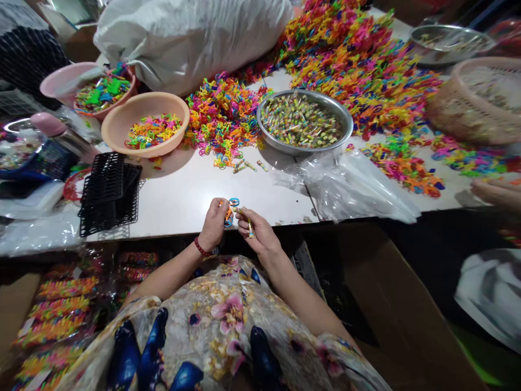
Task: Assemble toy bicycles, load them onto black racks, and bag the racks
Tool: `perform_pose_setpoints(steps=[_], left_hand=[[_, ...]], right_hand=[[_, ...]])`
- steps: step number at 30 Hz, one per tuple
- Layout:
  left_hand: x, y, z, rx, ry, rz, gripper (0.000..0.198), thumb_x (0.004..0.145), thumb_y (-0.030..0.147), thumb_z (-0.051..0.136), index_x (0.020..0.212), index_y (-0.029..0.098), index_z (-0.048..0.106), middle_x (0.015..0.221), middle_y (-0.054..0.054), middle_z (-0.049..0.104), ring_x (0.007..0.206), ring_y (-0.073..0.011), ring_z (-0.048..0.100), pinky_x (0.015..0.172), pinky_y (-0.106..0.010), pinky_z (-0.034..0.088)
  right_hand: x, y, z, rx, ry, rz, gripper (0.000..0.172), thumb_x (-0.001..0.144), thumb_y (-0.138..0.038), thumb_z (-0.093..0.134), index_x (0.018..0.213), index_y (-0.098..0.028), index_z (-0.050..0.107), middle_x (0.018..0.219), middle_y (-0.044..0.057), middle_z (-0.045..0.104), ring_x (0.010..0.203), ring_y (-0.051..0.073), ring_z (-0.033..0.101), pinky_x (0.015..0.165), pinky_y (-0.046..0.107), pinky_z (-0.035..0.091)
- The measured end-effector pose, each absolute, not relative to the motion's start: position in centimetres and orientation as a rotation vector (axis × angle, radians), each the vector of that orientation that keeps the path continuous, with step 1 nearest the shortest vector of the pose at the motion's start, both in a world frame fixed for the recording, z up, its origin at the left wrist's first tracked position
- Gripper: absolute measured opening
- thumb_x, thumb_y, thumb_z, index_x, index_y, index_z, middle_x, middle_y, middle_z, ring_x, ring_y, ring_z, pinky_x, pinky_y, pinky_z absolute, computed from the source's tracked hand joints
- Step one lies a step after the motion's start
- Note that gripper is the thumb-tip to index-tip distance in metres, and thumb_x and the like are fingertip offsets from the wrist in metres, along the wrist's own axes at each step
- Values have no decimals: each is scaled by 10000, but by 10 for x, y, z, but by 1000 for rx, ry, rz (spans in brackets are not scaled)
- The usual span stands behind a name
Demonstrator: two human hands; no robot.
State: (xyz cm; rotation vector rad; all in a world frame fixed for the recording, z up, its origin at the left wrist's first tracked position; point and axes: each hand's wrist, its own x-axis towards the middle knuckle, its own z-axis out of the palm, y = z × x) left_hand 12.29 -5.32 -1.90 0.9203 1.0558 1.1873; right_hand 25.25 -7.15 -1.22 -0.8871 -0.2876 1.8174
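My left hand (213, 222) is closed on small plastic pieces (229, 216), blue and orange, with ring-like ends. Just beside it, my right hand (260, 232) pinches a small printed tube (236, 210) whose end meets the plastic pieces. A second small tube (251, 231) sticks out below the right fingers. Both hands are over the near edge of the white table (179, 195). Past them lie a few loose tubes (250, 166), and a metal bowl (266, 138) heaped with similar tubes stands behind.
A peach bowl (112, 130) of colored pieces and black plastic grids (108, 190) are at left. Colored pieces (345, 60) are heaped at the back by a white sack (195, 38). Clear plastic bags (358, 184) lie at right. Another person's hand (499, 193) shows at the right edge.
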Motion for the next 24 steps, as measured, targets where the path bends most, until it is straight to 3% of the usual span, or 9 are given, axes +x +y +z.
perform_pose_setpoints(steps=[10, 20, 24], left_hand=[[117, -54, -21, 1115, 1132, 1156, 383, 911, 580, 557, 944, 204, 492, 718, 50, 517, 591, -77, 454, 553, -200, 381], [113, -41, -14, 873, 1065, 930, 459, 816, 626, 646, 838, 199, 478, 606, 62, 478, 465, -67, 390, 434, -192, 287], [110, -36, -15, 1037, 1118, 972, 466, 834, 638, 621, 819, 190, 495, 617, 48, 482, 506, -78, 410, 472, -209, 316]], right_hand=[[251, -71, -12, -871, -388, 1804, 245, 650, -307, 839, 718, -167, 650, 680, -12, 656, 486, 31, 390, 424, 167, 250], [261, -64, -16, -1030, -782, 1675, 304, 664, -398, 842, 829, -176, 718, 636, -31, 633, 445, 30, 302, 455, 223, 165], [261, -63, -18, -1055, -832, 1670, 315, 680, -424, 833, 831, -178, 706, 608, -44, 596, 453, 37, 302, 467, 227, 178]])
